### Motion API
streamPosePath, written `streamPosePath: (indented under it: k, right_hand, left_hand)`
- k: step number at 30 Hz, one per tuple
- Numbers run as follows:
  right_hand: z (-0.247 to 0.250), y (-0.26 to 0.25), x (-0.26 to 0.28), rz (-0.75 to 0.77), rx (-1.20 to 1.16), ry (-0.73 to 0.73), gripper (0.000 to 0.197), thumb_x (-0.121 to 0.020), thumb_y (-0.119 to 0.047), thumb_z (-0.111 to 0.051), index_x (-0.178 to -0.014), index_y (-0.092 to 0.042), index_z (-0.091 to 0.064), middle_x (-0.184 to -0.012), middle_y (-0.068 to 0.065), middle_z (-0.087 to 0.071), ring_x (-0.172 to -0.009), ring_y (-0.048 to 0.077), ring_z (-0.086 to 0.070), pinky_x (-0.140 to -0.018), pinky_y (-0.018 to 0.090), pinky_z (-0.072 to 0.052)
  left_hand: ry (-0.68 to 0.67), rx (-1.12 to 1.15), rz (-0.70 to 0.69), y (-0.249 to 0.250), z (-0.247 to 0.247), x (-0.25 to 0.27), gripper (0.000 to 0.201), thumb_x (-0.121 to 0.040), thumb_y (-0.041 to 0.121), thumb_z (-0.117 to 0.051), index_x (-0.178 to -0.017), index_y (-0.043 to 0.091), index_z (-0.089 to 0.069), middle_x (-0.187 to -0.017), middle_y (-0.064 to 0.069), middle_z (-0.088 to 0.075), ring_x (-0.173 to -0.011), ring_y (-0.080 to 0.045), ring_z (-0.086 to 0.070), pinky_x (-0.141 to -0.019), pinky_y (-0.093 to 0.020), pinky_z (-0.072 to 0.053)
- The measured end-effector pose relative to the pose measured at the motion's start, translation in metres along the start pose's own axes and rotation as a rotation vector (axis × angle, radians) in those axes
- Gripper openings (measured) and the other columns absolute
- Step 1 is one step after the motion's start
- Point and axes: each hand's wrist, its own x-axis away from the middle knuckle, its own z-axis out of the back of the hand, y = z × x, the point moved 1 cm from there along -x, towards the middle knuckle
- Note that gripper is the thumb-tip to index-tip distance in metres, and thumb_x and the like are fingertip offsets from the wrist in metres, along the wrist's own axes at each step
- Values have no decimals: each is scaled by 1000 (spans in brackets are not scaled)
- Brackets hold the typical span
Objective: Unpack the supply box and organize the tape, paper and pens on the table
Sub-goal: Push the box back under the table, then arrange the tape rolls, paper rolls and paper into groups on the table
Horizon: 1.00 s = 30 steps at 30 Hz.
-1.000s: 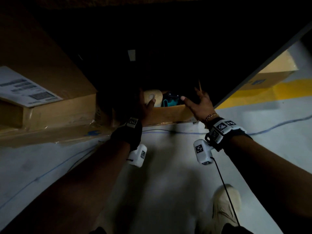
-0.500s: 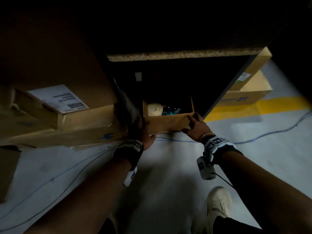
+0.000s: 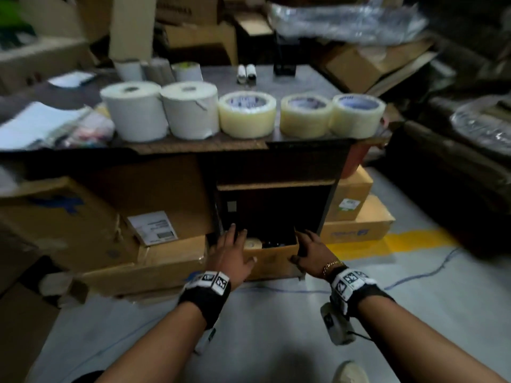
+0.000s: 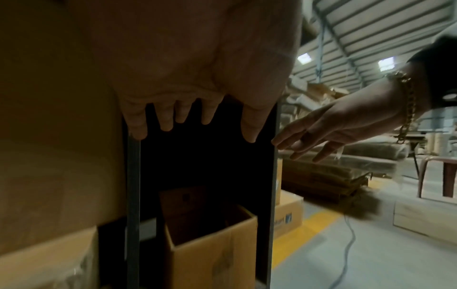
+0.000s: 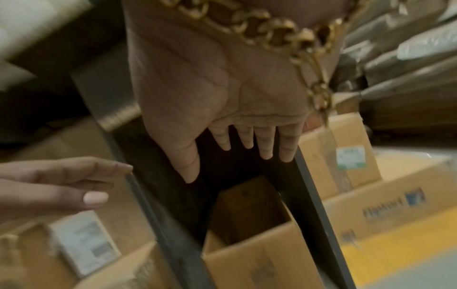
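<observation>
A small open cardboard box (image 3: 272,258) sits on the floor in the dark gap under the counter (image 3: 301,81), between a pile of larger cartons (image 3: 91,217) on the left and two stacked cartons (image 3: 356,217) on the right. Inside it a tape roll (image 3: 253,243) shows at the left; the rest of its contents are too dark to make out.

The left hand (image 3: 231,254) is spread above the box's near left corner, its grip loose with fingers straight and apart, holding nothing. The right hand (image 3: 311,251) is at the box's right side, fingers likewise straight and spread and holding nothing; whether either hand touches the cardboard cannot be told.

On the near edge of the counter stand two white paper rolls (image 3: 160,110) at the left and three clear tape rolls (image 3: 302,113) to their right, in one row. Loose papers (image 3: 38,123) lie at the far left end.
</observation>
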Motion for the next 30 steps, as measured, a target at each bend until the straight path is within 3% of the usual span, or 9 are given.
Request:
streamPosePath:
  k: [6, 14, 18, 21, 25, 30]
  right_hand:
    - [52, -47, 40, 73, 2, 77, 81, -83, -46, -65, -151, -25, -26, -159, 4, -20, -141, 27, -33, -112, 37, -35]
    - [160, -150, 79, 324, 107, 371, 61, -86, -49, -57, -142, -34, -37, -140, -6, -42, -126, 18, -48, -97, 34, -48]
    - [210, -192, 87, 404, 65, 463, 55, -84, -48, -59, -134, -34, -43, -131, -5, -48, -118, 18, -52, -91, 36, -51]
    - [234, -214, 80, 441, 52, 474, 59, -82, -47, -62, -136, -34, -41, -136, -4, -46, -120, 20, -51, -94, 39, -50]
    - [252, -233, 46, 444, 78, 450, 63, -84, -49, -62, -141, -35, -37, -144, -5, -40, -127, 20, -47, -96, 37, -44]
    - [274, -265, -43, 500, 95, 423, 61, -83, -55, -59, -137, -32, -42, -141, -4, -43, -128, 21, -45, -102, 44, -44]
  left_hand:
    - [140, -28, -82, 17, 69, 45, 75, -87, 54, -49, -151, 32, -16, -162, 3, -2, -148, -22, -9, -116, -45, -22]
    - [542, -115, -147, 35, 200, 64, 55, -85, 52, -48, -136, 33, -44, -148, 5, -37, -135, -17, -35, -105, -36, -34]
    - [665, -121, -152, 38, 262, 66, 52, -86, 52, -50, -133, 31, -45, -142, 4, -42, -129, -18, -38, -103, -38, -36]
    - [696, -72, -140, 37, 294, 58, 53, -86, 52, -52, -135, 33, -43, -144, 6, -38, -132, -18, -35, -104, -41, -34]
    - [701, -49, -137, 34, 320, 23, 53, -87, 55, -49, -135, 35, -42, -147, 6, -35, -136, -18, -31, -108, -44, -33]
    - [564, -84, -48, 33, 369, -62, 55, -87, 65, -41, -136, 38, -43, -152, 6, -28, -142, -19, -20, -111, -53, -17]
